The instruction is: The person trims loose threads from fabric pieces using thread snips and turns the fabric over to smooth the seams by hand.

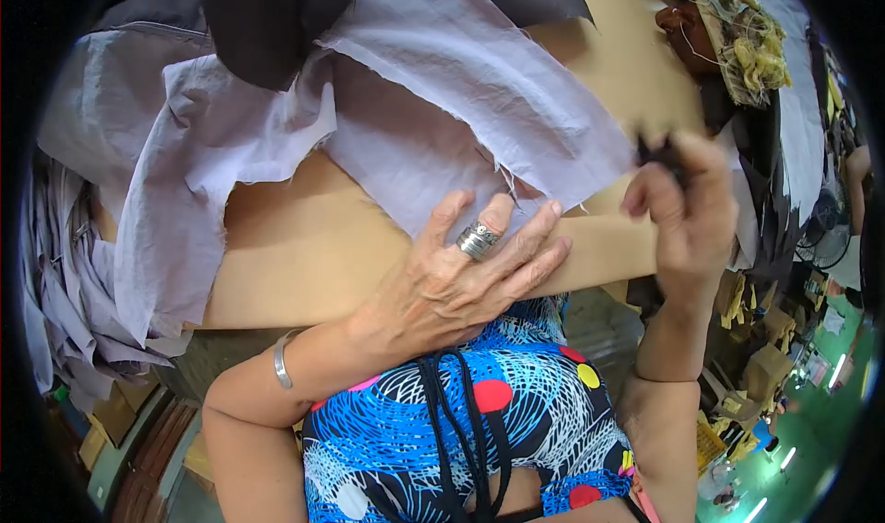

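A pale lilac-grey piece of cloth with frayed edges and loose threads lies on the tan table. My left hand, with rings on one finger, rests at the cloth's near corner, its fingers stretched out and spread. To the right of the cloth, my right hand is raised and smeared by motion, its fingers curled around a small dark object. That object's kind is too blurred to make out. Dark cloth lies over the pale pieces at the back.
More pale cloth hangs in a bunch over the table's left side. At the far right back is a board with yellowish scraps. A fan and cardboard boxes stand beyond, on a green floor.
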Motion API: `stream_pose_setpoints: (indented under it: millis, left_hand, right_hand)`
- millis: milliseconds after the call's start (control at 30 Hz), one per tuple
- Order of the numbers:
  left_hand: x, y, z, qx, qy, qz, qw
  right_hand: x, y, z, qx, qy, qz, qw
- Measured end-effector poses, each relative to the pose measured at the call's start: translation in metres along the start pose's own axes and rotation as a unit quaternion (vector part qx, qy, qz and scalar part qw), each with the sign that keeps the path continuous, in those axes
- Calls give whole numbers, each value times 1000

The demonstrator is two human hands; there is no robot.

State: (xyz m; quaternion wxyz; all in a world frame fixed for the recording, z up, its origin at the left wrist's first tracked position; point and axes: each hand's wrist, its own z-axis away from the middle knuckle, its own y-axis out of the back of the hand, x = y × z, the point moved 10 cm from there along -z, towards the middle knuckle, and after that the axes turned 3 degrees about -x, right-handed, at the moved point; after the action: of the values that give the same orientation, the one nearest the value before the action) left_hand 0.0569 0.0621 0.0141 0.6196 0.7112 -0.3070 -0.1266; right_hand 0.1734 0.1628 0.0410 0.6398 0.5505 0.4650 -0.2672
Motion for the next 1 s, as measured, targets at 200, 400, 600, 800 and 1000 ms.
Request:
stream_pose_setpoints:
  millis: [200,400,600,800,1000]
  left_hand:
    - [1,-2,0,-5,-1,13,1000]
    - [1,-3,1,-10,-10,54,998]
    - [2,2,1,5,-18,46,999]
    - [2,2,2,34,-15,85,996]
    - [5,3,-1,42,-23,101,994]
  right_hand:
    - [-36,-61,17,-201,117,319,919]
    - [-31,-75,11,-204,124,342,909]
    - [-34,-83,1,-187,131,338,913]
    - [-39,-89,-6,-173,153,322,918]
    - [-44,-100,-16,-176,155,325,916]
